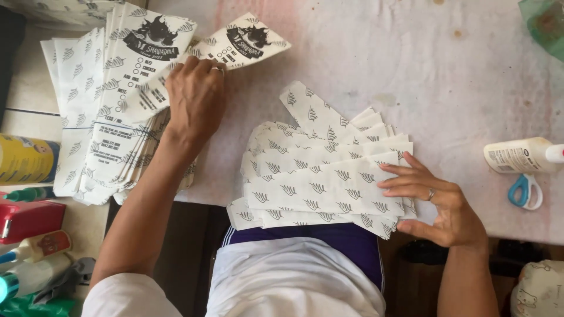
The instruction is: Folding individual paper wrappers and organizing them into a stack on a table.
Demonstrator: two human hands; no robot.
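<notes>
My left hand [195,97] rests palm down on a printed white paper sleeve [241,44] that lies at a slant on top of a fanned pile of printed sleeves [111,117] at the table's left. My right hand [437,202] presses its spread fingers on the right end of a fanned stack of white paper strips with a leaf pattern [320,176], which lies at the table's near edge. Each hand wears a ring.
The table [411,70] has a stained white cover. A white glue bottle [520,155] and blue-handled scissors [524,191] lie at the right. A yellow can [26,158], a red box [29,220] and bottles [35,246] stand at the left, off the table.
</notes>
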